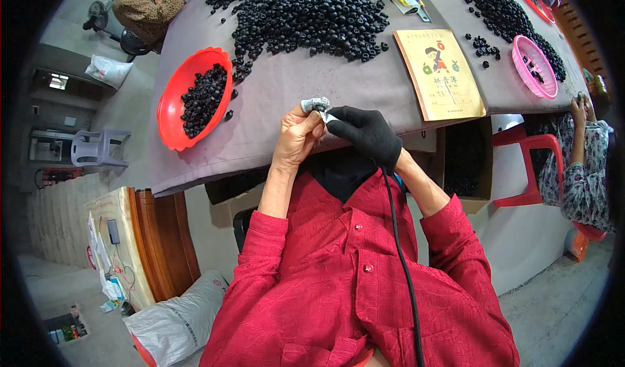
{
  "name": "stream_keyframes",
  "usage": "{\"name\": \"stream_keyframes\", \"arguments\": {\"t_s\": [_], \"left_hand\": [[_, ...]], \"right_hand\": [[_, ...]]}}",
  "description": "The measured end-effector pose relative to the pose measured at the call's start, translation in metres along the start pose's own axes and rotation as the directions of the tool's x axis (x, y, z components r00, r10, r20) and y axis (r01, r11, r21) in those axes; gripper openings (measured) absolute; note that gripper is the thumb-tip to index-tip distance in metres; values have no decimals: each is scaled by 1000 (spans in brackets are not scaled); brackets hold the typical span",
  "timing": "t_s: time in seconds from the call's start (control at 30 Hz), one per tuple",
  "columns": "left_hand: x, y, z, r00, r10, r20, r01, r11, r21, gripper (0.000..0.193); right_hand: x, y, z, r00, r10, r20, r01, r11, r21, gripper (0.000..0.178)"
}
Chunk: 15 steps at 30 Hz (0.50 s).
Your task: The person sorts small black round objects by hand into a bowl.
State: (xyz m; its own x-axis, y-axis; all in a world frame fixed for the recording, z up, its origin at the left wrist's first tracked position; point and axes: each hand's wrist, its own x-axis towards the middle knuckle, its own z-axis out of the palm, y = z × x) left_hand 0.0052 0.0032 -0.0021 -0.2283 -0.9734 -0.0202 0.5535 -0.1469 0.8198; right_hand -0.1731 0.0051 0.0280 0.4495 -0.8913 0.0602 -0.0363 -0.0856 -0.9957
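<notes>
Grey cloth (371,84) lies under heaped black pieces (312,18); near its edge, my left hand (298,134) and gloved right hand (370,134) pinch a white scrap (325,115).

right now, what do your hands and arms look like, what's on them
The left hand is bare except for a mottled grey-and-white cover on one finger. The right hand wears a black glove. Both arms have textured red sleeves ending short of the wrists. A thin black cord runs down from beside the right wrist over the red shirt.
</notes>
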Motion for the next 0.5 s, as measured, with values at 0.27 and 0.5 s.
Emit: {"name": "stream_keyframes", "arguments": {"t_s": [0.27, 0.5], "left_hand": [[-1, 3, 2, 1000, -17, -4, 17, 1000, -22, 17], [-2, 4, 2, 999, -16, 33, 17, 1000, -25, 16]], "right_hand": [[0, -2, 0, 1000, 19, -1, -19, 1000, -15, 33], [1, -1, 0, 1000, 16, 8, -16, 999, -38, 35]]}}
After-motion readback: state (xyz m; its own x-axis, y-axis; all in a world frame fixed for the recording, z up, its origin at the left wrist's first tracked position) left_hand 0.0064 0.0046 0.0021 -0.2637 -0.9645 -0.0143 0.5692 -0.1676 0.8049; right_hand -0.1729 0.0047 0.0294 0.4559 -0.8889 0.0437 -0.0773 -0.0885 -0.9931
